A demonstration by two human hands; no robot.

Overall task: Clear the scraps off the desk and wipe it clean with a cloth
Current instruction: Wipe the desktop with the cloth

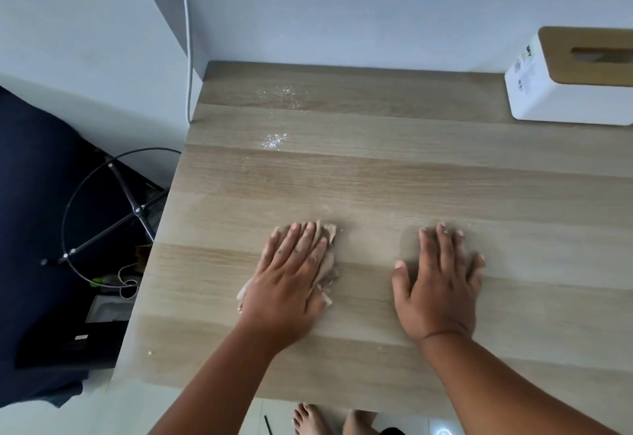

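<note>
Left hand on cloth, wood-grain desk

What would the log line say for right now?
step: wipe | left hand: flat on cloth | right hand: flat on desk | specks: far left

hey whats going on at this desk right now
A person is wiping the wooden desk. The left hand presses flat on a crumpled beige cloth, while the right hand rests flat on the bare wood beside it. Glistening speckled patches lie further back toward the wall, not yet wiped, and a small crumb sits near the front left edge. A white tissue box stands at the back right.
</note>
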